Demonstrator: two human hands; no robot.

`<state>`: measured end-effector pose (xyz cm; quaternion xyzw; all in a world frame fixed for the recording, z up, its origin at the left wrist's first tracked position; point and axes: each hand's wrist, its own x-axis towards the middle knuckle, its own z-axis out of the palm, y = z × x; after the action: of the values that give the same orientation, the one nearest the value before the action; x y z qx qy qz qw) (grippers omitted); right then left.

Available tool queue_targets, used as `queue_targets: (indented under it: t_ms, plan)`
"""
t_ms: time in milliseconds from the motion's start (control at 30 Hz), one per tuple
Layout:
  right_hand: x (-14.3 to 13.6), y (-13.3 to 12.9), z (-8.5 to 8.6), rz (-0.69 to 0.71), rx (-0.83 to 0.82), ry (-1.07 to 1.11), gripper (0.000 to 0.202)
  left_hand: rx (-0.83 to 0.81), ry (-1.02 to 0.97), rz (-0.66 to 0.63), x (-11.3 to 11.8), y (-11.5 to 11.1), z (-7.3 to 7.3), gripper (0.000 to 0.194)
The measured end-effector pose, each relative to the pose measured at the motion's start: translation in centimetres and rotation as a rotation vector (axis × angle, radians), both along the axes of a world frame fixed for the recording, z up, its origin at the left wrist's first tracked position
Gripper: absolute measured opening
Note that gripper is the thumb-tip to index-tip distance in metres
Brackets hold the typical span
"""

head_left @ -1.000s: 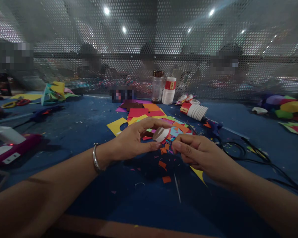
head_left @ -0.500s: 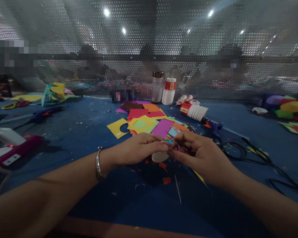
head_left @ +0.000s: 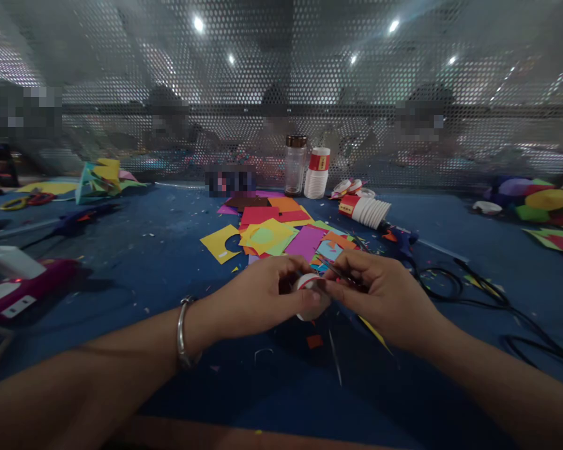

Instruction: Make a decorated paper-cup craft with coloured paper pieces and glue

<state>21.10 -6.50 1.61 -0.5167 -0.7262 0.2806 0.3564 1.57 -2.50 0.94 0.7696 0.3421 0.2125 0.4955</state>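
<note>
In the head view, my left hand [head_left: 258,295] pinches a cut-down paper cup [head_left: 306,281], white and round with a thin red line at its edge. Thumb and fingers partly cover it. My right hand [head_left: 382,294] is closed around small scissors [head_left: 338,272], their dark thin blades pointing at the cup. The tips of both hands almost meet above the blue table. Right behind them lies a pile of coloured paper, with a purple sheet [head_left: 304,242] and a yellow sheet [head_left: 221,244] among it.
Behind the paper stand a glass bottle [head_left: 295,165] and stacked paper cups [head_left: 317,175]; another cup stack [head_left: 365,211] lies sideways. A glue gun [head_left: 406,240] with a black cable [head_left: 450,300] is at right. A power strip [head_left: 37,287] and another glue gun [head_left: 82,219] are left.
The paper cup has turned in my left hand, so its red-lined edge now shows. My left hand has shifted slightly lower and to the right; the right hand has barely moved.
</note>
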Motion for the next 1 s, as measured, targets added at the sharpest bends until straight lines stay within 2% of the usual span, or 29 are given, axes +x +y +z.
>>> queue_targets:
  t_ms: [100, 167, 300, 433, 500, 600, 700, 800, 1000]
  plan:
    - [-0.1, 0.2, 0.1, 0.024, -0.108, 0.058, 0.017, 0.17, 0.082, 0.019, -0.1, 0.1, 0.1, 0.02]
    - [-0.2, 0.3, 0.3, 0.037, -0.18, 0.113, 0.019, 0.203, 0.116, 0.006, -0.3, 0.3, 0.2, 0.018]
    - [0.0, 0.3, 0.5, 0.046, -0.341, 0.255, 0.032, 0.143, 0.075, -0.071, -0.5, 0.9, 0.1, 0.019]
    - [0.3, 0.3, 0.4, 0.051, -0.435, 0.357, 0.043, 0.027, -0.061, -0.159, -0.5, 1.3, -0.1, 0.022]
    - [0.5, 0.3, 0.3, 0.045, -0.412, 0.355, 0.043, -0.053, -0.141, -0.153, -0.4, 1.3, -0.1, 0.02]
    - [0.6, 0.4, 0.4, 0.016, -0.271, 0.266, 0.043, -0.14, -0.242, -0.047, -0.2, 1.2, 0.0, 0.018]
    - [0.6, 0.4, 0.5, 0.008, -0.11, 0.125, 0.047, -0.169, -0.323, 0.051, 0.0, 1.3, 0.0, 0.018]
    - [0.7, 0.2, 0.4, -0.002, -0.02, 0.007, 0.045, -0.185, -0.392, 0.109, 0.1, 1.4, -0.1, 0.02]
    - [0.6, 0.0, 0.2, 0.01, 0.016, -0.151, 0.043, -0.135, -0.42, 0.087, 0.1, 1.3, -0.1, 0.013]
